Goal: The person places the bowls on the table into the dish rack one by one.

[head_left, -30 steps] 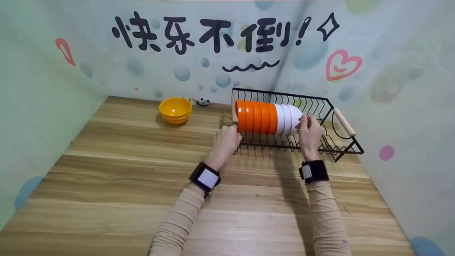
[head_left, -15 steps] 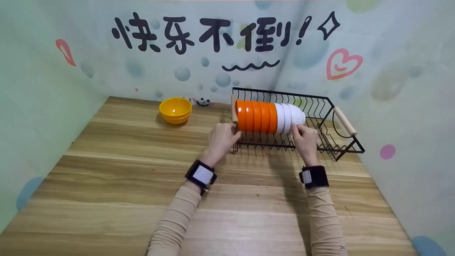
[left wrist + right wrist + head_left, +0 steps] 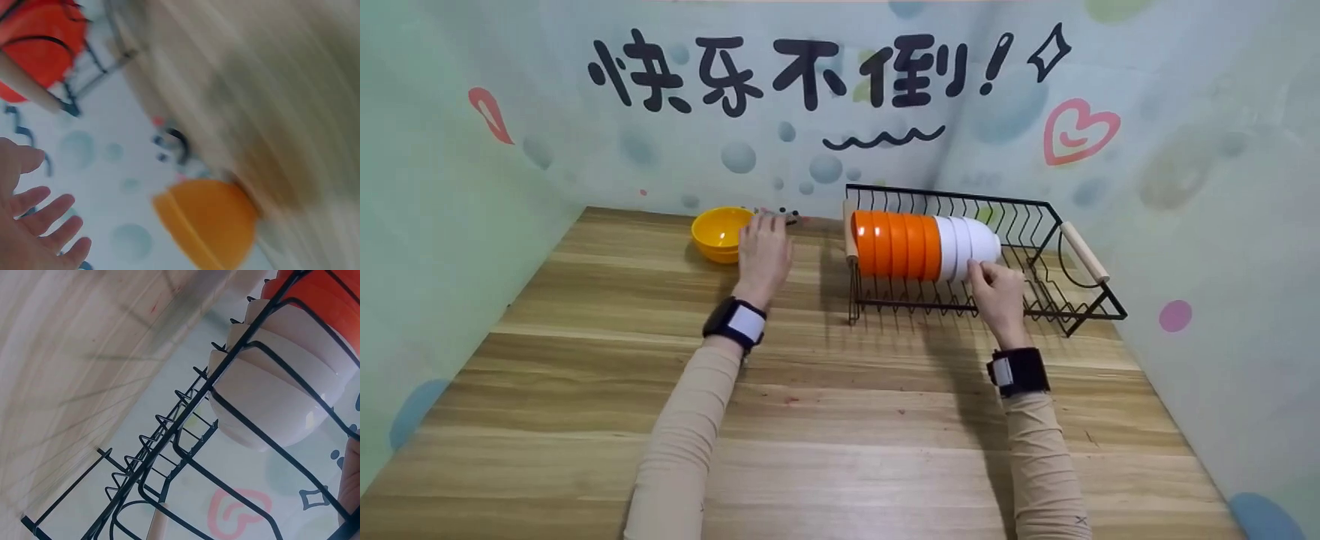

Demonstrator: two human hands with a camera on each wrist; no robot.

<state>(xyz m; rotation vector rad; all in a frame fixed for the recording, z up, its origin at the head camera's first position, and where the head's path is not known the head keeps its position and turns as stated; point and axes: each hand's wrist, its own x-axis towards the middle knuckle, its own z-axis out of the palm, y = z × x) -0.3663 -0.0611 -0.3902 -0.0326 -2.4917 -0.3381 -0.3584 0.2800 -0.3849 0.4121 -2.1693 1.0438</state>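
My left hand (image 3: 765, 259) is beside two nested yellow bowls (image 3: 716, 234), overlapping their right side in the head view. Its fingers (image 3: 53, 214) are spread in the left wrist view, a gap away from the blurred yellow bowls (image 3: 211, 219). My right hand (image 3: 999, 296) is at the front of the white bowls (image 3: 960, 244), fingers curled, fingertips right at a rim. I cannot tell whether it grips a bowl. Several orange bowls (image 3: 889, 244) and the white ones lie on their sides, nested in one row in the black wire dish rack (image 3: 945, 194).
The rack has wooden handles, such as the right one (image 3: 1084, 251), and its right part holds no bowls. It stands on the wooden table (image 3: 840, 450), close to the printed backdrop (image 3: 810, 150) behind. Backdrop walls also rise at left and right.
My left hand has left the rack's left end and moved leftward to the yellow bowls. My right hand has shifted from the last white bowl's base to the front of the white bowls.
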